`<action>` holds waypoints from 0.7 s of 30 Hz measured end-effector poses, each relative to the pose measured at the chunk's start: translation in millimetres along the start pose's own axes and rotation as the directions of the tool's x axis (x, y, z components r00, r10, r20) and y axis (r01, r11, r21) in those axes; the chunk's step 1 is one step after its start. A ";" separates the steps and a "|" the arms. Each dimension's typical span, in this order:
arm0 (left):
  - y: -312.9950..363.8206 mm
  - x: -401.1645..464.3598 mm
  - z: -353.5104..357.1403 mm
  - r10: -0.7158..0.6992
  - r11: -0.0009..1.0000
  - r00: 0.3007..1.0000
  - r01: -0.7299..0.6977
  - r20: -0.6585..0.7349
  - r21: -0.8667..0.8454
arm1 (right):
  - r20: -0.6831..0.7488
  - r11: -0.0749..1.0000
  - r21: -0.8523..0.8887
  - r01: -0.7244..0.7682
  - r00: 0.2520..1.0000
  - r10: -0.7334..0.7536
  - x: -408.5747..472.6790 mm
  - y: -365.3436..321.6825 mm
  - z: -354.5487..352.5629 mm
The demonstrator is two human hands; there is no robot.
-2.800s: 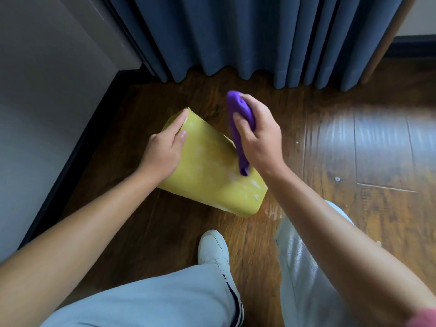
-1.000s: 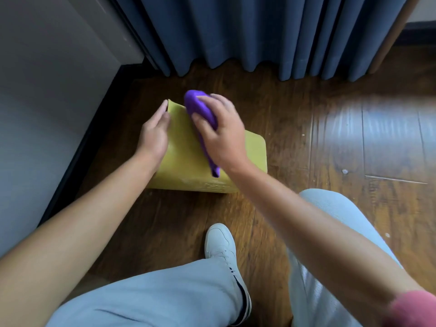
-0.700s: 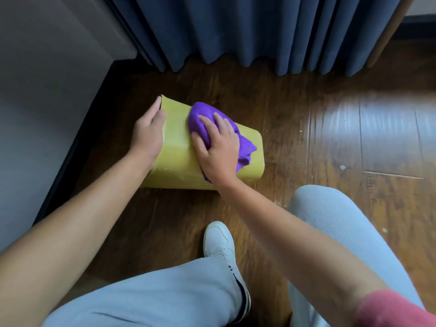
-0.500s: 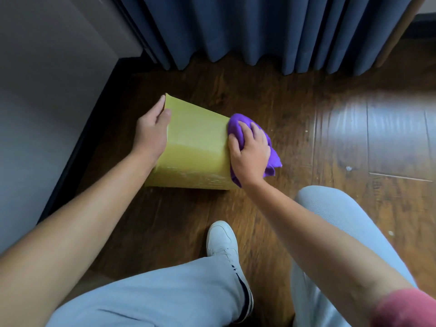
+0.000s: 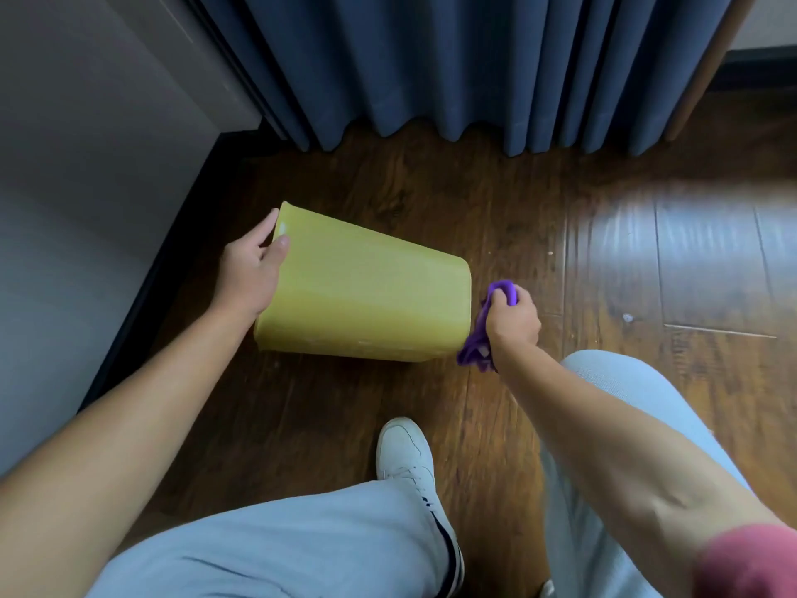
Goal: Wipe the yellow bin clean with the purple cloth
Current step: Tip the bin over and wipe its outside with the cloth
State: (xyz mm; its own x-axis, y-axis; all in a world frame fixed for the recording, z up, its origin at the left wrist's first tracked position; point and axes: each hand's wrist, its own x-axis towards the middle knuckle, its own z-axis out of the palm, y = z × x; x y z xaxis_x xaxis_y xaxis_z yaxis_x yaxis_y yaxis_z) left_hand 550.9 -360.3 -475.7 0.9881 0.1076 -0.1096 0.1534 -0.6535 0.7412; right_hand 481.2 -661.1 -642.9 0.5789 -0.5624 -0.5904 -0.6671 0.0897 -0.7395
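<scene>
The yellow bin (image 5: 366, 295) lies on its side on the wooden floor, its open rim to the left and its base to the right. My left hand (image 5: 252, 269) grips the rim, thumb on the outside wall. My right hand (image 5: 513, 321) is closed on the bunched purple cloth (image 5: 478, 343), just off the bin's base end; the cloth hangs beside the base corner. The inside of the bin is hidden.
A grey wall with a dark skirting board (image 5: 142, 295) runs along the left. Blue curtains (image 5: 453, 66) hang behind the bin. My white shoe (image 5: 405, 455) and both knees in light trousers are in front. Small white specks lie on the floor (image 5: 627, 317) to the right.
My right hand slid the cloth rightward along the bin's upper wall and came off past the base end. The left hand kept its hold on the rim.
</scene>
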 end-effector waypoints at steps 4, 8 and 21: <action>-1.1 -1.4 -1.6 0.036 0.999 0.999 -0.037 0.030 0.023 | 0.002 0.945 0.035 0.325 0.946 -0.325 16.6 -43.0 -1.0; 4.4 -5.9 3.8 0.059 0.997 0.998 -0.059 0.006 0.048 | 0.392 0.893 -0.208 0.398 0.871 -0.297 24.5 -62.6 -9.6; 14.0 14.7 15.7 -0.052 0.998 0.991 0.049 -0.119 -0.030 | 0.099 0.928 -0.136 0.347 0.937 -0.336 -54.8 2.9 12.5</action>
State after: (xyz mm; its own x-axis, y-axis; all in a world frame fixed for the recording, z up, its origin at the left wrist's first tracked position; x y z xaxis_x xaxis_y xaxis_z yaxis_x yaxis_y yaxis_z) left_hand 567.7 -379.6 -477.2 0.9707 0.2301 -0.0685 0.2014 -0.6247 0.7544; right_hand 453.4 -619.8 -616.8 0.8126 -0.4757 -0.3368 -0.4820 -0.2234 -0.8472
